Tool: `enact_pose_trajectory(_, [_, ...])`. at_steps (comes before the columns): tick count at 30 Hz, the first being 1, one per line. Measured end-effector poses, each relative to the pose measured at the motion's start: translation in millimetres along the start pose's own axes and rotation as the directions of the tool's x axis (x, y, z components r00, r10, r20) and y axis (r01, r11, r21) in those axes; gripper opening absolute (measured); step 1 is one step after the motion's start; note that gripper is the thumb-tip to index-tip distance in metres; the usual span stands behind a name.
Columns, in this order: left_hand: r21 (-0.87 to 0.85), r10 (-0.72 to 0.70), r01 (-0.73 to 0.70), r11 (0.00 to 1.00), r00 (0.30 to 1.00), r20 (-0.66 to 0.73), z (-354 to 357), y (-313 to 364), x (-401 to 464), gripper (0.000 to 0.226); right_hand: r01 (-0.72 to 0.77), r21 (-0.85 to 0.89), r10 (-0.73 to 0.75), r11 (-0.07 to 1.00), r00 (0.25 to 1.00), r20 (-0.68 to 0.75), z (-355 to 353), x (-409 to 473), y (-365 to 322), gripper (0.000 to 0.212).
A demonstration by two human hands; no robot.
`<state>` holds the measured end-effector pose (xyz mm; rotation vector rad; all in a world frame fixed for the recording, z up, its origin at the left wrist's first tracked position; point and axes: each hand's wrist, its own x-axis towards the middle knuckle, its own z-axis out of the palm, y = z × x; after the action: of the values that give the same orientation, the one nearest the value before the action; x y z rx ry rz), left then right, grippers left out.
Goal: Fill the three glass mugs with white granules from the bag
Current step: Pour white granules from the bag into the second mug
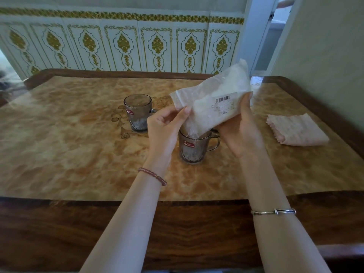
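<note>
Both hands tilt the bag (pixel 214 103) over 1 mug (pixel 194 148), cloth (pixel 297 130) nearby.

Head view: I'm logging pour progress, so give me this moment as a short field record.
bag: tilted, mouth down in the near mug
left hand: pinches the bag's lower edge
right hand: grips the bag's upper body
near mug: under the bag, handle to the right, fill level unclear
far mug: apart, upright
third mug: not visible
folded cloth: on the table, right
</note>
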<state>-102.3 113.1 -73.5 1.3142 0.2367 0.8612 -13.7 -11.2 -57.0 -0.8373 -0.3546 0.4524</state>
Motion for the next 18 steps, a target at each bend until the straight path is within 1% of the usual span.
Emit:
enact_pose_trajectory(3, [-0.026,-0.008,0.008,1.000,1.000,-0.015,-0.6,-0.2,0.8,0.009,0.012,0.006,-0.013,1.000,0.998,0.054,0.5,-0.5,-2.0,0.066])
enact_pose_trajectory(5, [-0.035,-0.009,0.008,0.999,1.000,-0.027,-0.6,-0.3,0.8,0.010,0.048,0.011,-0.049,0.999,0.993,0.110,-1.8,-1.7,-5.0,0.069])
enact_pose_trajectory(7, [-0.055,-0.016,0.014,0.998,0.999,-0.045,-0.4,-0.6,0.9,0.015,0.070,-0.008,-0.067,0.998,0.977,0.201,-5.5,-2.9,-6.8,0.063])
enact_pose_trajectory(8, [-0.067,-0.023,0.020,0.998,0.998,-0.050,-0.3,-0.9,0.9,0.018,0.070,-0.010,-0.066,0.997,0.972,0.223,-7.0,-3.2,-6.9,0.059])
enact_pose_trajectory(12, [-0.078,-0.032,0.028,0.997,0.998,-0.048,1.1,-0.8,-0.5,0.020,0.068,0.077,-0.083,0.995,0.974,0.211,-9.4,-3.0,-5.1,0.045])
enact_pose_trajectory(14, [-0.085,-0.029,0.025,0.996,0.999,-0.044,1.2,-0.2,-0.3,0.020,0.076,0.092,-0.093,0.993,0.976,0.194,-8.0,-2.2,-3.7,0.042])
enact_pose_trajectory(16, [-0.081,-0.022,0.019,0.997,0.999,-0.042,0.9,0.1,-0.2,0.021,0.078,0.092,-0.095,0.993,0.976,0.196,-7.8,-1.6,-3.0,0.047])
enact_pose_trajectory(18, [-0.075,-0.021,0.018,0.997,0.999,-0.040,1.2,0.5,-0.6,0.023,0.076,0.085,-0.090,0.994,0.978,0.187,-6.7,-2.0,-3.2,0.061])
